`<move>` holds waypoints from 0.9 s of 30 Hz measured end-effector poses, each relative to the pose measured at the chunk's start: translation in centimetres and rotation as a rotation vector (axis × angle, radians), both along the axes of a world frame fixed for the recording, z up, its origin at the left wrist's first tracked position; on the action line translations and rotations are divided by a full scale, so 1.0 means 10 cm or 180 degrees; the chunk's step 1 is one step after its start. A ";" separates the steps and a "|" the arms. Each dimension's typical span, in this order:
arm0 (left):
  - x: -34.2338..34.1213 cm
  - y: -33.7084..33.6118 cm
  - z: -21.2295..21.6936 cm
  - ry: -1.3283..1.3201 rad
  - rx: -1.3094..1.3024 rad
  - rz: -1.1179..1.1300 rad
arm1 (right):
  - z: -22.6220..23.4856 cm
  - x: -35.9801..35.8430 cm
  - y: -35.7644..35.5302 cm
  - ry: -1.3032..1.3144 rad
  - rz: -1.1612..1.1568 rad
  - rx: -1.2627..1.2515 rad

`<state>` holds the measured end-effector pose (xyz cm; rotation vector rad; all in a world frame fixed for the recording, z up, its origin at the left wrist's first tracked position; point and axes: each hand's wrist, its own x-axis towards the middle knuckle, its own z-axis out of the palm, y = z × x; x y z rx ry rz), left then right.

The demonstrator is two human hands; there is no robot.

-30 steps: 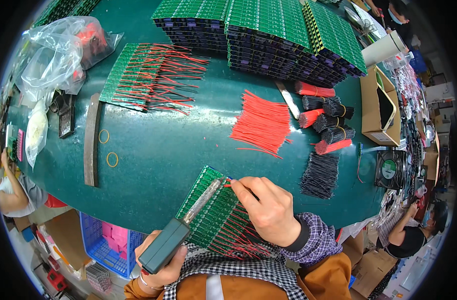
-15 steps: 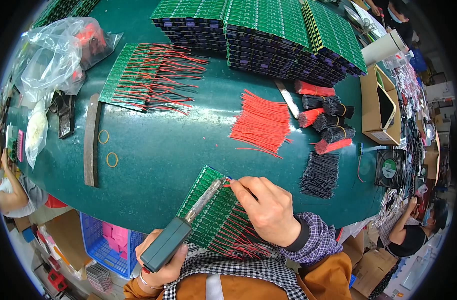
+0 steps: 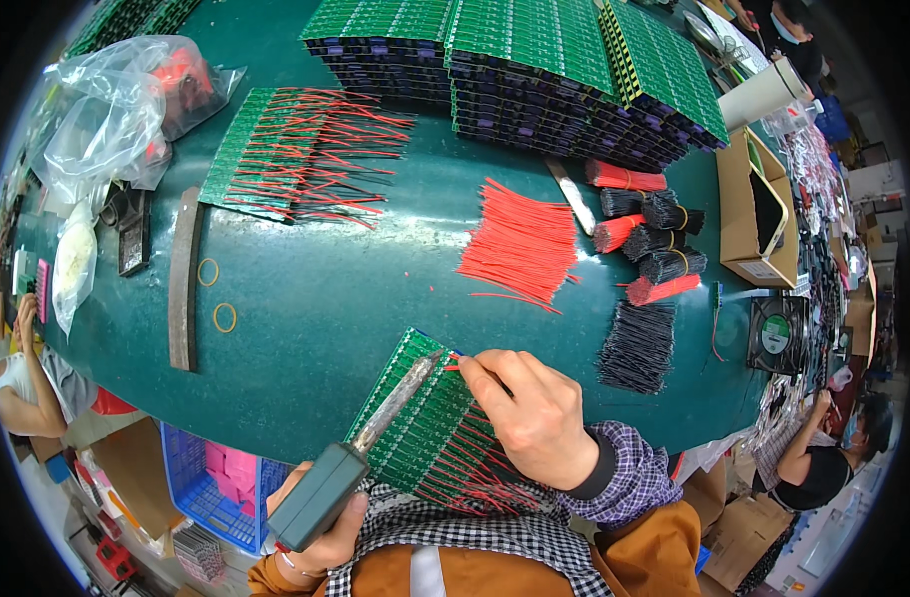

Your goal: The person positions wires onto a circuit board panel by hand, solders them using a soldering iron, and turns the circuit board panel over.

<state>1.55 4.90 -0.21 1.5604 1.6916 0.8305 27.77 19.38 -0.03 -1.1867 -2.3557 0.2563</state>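
My left hand [image 3: 342, 540] is closed round the dark green handle of a soldering iron [image 3: 320, 495], its metal shaft slanting up across a green circuit board panel [image 3: 403, 438]. The iron's tip hovers over or touches the panel near its top right corner; I cannot tell which. Beside that tip, my right hand [image 3: 534, 423] pinches a red wire [image 3: 453, 367] between thumb and forefinger at the panel's right edge. Several more red wires [image 3: 472, 468] stick out along the panel's lower right. The panel's lower end rests near my checked apron, partly behind my hands.
Loose red wires [image 3: 522, 244] and black wires [image 3: 636, 346] lie on the green table, near bundled wires [image 3: 664, 234]. Stacked panels [image 3: 534, 60] stand at the back. A wired panel [image 3: 244, 149], a metal bar [image 3: 182, 289] and a plastic bag [image 3: 106, 109] are left. People work at both sides.
The soldering iron has drawn back slightly to the left from the red wire, its handle shifting left and down with my left hand. My right hand stays in place.
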 end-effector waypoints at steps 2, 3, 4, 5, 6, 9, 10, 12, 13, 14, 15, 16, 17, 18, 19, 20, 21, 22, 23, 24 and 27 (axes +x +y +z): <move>0.00 0.05 0.00 0.0138 0.0228 -0.0207 | 0.00 0.00 0.00 0.0000 -0.0005 0.0010; 0.01 0.07 0.01 0.0276 0.0455 -0.0414 | 0.00 0.00 0.00 -0.0006 -0.0008 0.0003; 0.02 0.07 0.01 0.0276 0.0457 -0.0414 | 0.00 0.00 0.00 -0.0012 -0.0012 -0.0002; 0.04 0.08 0.01 0.0105 0.0210 -0.0234 | 0.00 0.00 0.00 -0.0012 -0.0012 0.0000; 0.05 0.08 0.01 -0.0067 -0.0036 -0.0055 | 0.00 0.00 0.00 -0.0009 -0.0015 0.0000; 0.04 0.08 -0.02 -0.0025 -0.0032 -0.0174 | 0.00 0.00 -0.01 -0.0010 -0.0020 0.0005; 0.04 0.08 -0.03 -0.0024 -0.0033 -0.0174 | 0.00 0.00 -0.01 -0.0012 -0.0017 0.0007; 0.05 0.08 -0.03 -0.0248 -0.0172 0.0042 | 0.00 -0.01 -0.01 -0.0010 -0.0020 0.0014; 0.05 0.08 -0.03 -0.0248 -0.0173 0.0039 | -0.01 -0.01 -0.01 -0.0012 -0.0024 0.0020; 0.05 0.08 -0.03 -0.0223 -0.0169 -0.0003 | 0.01 -0.01 -0.01 -0.0013 -0.0027 0.0019; 0.05 0.09 -0.03 -0.0198 -0.0164 -0.0046 | 0.03 -0.01 -0.02 -0.0016 -0.0050 -0.0085; 0.05 0.10 -0.03 -0.0198 -0.0165 -0.0049 | 0.04 -0.01 -0.03 -0.0019 -0.0074 -0.0188; 0.06 0.11 -0.02 -0.0228 -0.0183 -0.0028 | 0.04 -0.01 -0.03 -0.0019 -0.0077 -0.0188; 0.07 0.11 -0.02 -0.0259 -0.0202 -0.0007 | 0.04 -0.01 -0.03 -0.0025 -0.0077 -0.0198; 0.06 0.10 -0.02 -0.0258 -0.0201 -0.0010 | 0.04 -0.01 -0.03 -0.0029 -0.0078 -0.0207; 0.05 0.08 -0.03 -0.0236 -0.0212 -0.0002 | 0.04 -0.01 -0.04 -0.0028 -0.0081 -0.0206; 0.04 0.05 -0.04 -0.0214 -0.0224 0.0005 | 0.04 -0.01 -0.04 -0.0017 -0.0077 -0.0196; 0.03 0.03 -0.04 -0.0214 -0.0224 0.0003 | 0.03 -0.01 -0.04 -0.0006 -0.0073 -0.0186; 0.01 0.01 -0.04 -0.0042 -0.0078 -0.0172 | 0.02 -0.01 -0.03 -0.0006 -0.0075 -0.0186; 0.00 0.00 -0.04 0.0131 0.0068 -0.0347 | 0.00 0.00 -0.02 -0.0010 -0.0055 -0.0077; 0.00 0.00 -0.02 0.0035 -0.0022 -0.0068 | -0.02 -0.02 0.00 0.0003 -0.0020 0.0026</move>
